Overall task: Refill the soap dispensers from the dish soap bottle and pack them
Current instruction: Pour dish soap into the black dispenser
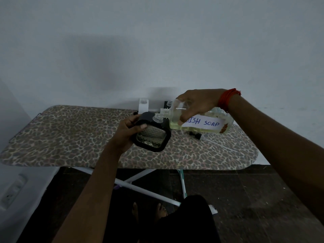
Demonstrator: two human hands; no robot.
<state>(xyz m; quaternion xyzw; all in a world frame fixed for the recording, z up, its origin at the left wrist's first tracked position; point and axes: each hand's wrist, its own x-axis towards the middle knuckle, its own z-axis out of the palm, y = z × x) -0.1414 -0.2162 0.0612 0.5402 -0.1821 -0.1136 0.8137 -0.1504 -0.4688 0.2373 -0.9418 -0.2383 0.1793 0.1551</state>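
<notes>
the soap dispenser (151, 137), a squarish clear bottle with a quilted face in a black frame, sits tipped back in the left hand (127, 133), whose fingers and thumb wrap its left side. its pump is off, and its bare neck points up at the threaded mouth of the dish soap bottle (201, 124). the right hand (196, 104) grips that bottle from above, tilted almost onto its side, mouth just over the neck. the bottle is clear, with pale yellow liquid pooled along its lower side and a white hand-lettered label. i judge the pour is only starting: no stream shows plainly, and this dispenser looks mostly unfilled. beyond the hands stand a white dispenser (143, 105) and a black dispenser (167, 104), both open-necked, their fill impossible to tell. a pump head (195, 135) with its tube lies under the right hand on the ironing board (70, 137). capping and packing are not yet done
</notes>
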